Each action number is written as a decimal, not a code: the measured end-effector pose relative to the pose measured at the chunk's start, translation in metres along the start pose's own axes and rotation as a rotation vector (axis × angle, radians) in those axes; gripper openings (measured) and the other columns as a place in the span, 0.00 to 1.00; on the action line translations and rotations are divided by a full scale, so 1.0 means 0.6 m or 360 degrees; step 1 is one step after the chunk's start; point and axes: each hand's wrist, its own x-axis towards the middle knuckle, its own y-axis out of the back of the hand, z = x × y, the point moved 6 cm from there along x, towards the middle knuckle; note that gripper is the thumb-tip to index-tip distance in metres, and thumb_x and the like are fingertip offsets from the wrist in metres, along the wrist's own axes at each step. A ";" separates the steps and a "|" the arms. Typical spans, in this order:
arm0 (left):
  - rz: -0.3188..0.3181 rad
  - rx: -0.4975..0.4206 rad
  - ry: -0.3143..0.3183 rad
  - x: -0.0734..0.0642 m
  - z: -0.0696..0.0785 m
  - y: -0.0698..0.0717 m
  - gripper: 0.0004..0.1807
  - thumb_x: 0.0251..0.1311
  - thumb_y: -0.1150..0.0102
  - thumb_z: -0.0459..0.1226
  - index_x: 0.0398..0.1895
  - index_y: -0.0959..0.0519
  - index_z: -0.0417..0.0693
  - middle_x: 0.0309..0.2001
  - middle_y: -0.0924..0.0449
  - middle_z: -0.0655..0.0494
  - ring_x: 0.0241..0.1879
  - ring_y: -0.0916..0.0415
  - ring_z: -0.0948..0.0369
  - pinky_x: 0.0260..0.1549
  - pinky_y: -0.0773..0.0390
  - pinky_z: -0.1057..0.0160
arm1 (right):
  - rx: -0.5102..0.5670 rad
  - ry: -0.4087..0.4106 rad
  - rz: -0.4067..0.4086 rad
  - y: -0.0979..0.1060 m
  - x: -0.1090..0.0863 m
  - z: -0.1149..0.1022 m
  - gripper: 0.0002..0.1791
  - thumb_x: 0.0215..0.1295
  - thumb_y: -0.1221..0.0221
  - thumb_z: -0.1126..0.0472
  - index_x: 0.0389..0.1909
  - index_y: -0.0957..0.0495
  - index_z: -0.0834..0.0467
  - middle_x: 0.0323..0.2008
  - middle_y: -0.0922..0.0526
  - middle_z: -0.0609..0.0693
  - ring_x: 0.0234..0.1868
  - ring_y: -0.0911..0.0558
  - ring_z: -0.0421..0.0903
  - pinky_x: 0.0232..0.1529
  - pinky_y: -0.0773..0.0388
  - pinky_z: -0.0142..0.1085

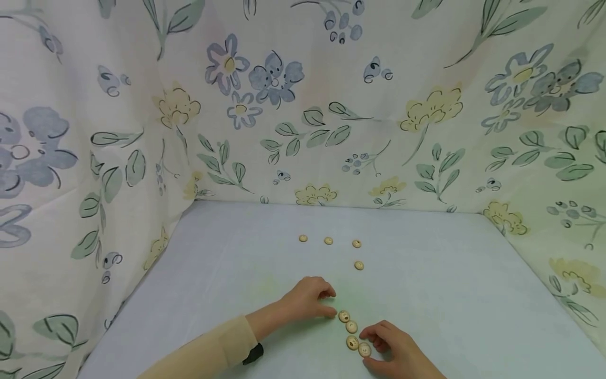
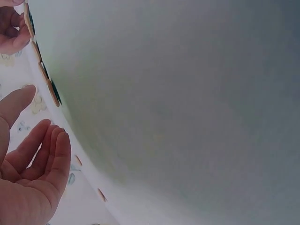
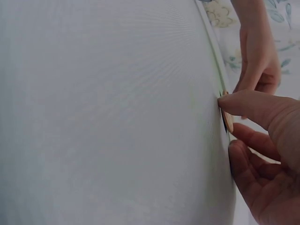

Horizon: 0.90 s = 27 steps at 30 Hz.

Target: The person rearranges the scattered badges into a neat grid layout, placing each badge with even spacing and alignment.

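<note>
Small round wooden discs with dark marks lie on the pale table. Near the front, a wooden disc sits between the thumb and fingertips of my right hand; the right wrist view shows this hand around a disc seen edge-on. Touching it on the left is another disc. Beyond these lie a third disc and a top disc. My left hand hovers beside the top disc, thumb close to it. In the left wrist view, the left hand has relaxed fingers and holds nothing.
Farther back, a row holds a left disc, a middle disc and a right disc. A single disc lies below the right one. Floral cloth stands around the table's back and sides.
</note>
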 end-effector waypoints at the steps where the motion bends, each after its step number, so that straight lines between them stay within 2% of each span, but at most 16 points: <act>1: 0.0003 0.0007 -0.0008 -0.002 0.001 0.000 0.16 0.50 0.27 0.39 0.41 0.15 0.41 0.32 0.21 0.60 0.32 0.28 0.66 0.35 0.29 0.73 | 0.0000 0.0001 0.0004 0.000 0.000 0.000 0.16 0.57 0.31 0.54 0.46 0.21 0.48 0.37 0.27 0.36 0.35 0.27 0.33 0.35 0.26 0.29; 7: 0.0006 0.0035 -0.0032 -0.016 0.004 -0.003 0.15 0.51 0.27 0.39 0.40 0.15 0.42 0.32 0.21 0.62 0.32 0.29 0.69 0.35 0.29 0.73 | 0.0022 -0.0030 -0.0014 -0.001 -0.002 0.003 0.16 0.57 0.31 0.54 0.45 0.21 0.48 0.36 0.28 0.36 0.35 0.28 0.33 0.34 0.26 0.29; 14: -0.0038 0.0113 -0.0075 -0.021 0.004 -0.010 0.14 0.51 0.27 0.40 0.40 0.15 0.45 0.32 0.22 0.64 0.30 0.32 0.71 0.34 0.30 0.73 | 0.0008 0.0020 0.0014 0.000 0.000 0.001 0.16 0.57 0.30 0.56 0.45 0.21 0.49 0.36 0.28 0.36 0.35 0.28 0.33 0.34 0.26 0.29; 21: -0.0083 0.0187 -0.0088 -0.023 0.007 -0.012 0.11 0.53 0.28 0.40 0.38 0.16 0.47 0.33 0.23 0.65 0.31 0.31 0.70 0.35 0.31 0.74 | 0.0053 -0.0060 -0.0037 -0.002 0.001 0.004 0.16 0.58 0.31 0.54 0.46 0.21 0.49 0.36 0.28 0.37 0.35 0.28 0.33 0.35 0.26 0.29; 27: -0.0099 0.0213 -0.0071 -0.021 0.009 -0.013 0.09 0.52 0.29 0.38 0.37 0.16 0.48 0.31 0.25 0.66 0.30 0.32 0.71 0.34 0.32 0.74 | 0.0045 0.0010 -0.0005 -0.001 0.000 0.003 0.16 0.58 0.31 0.55 0.46 0.21 0.50 0.36 0.27 0.37 0.35 0.28 0.33 0.34 0.26 0.29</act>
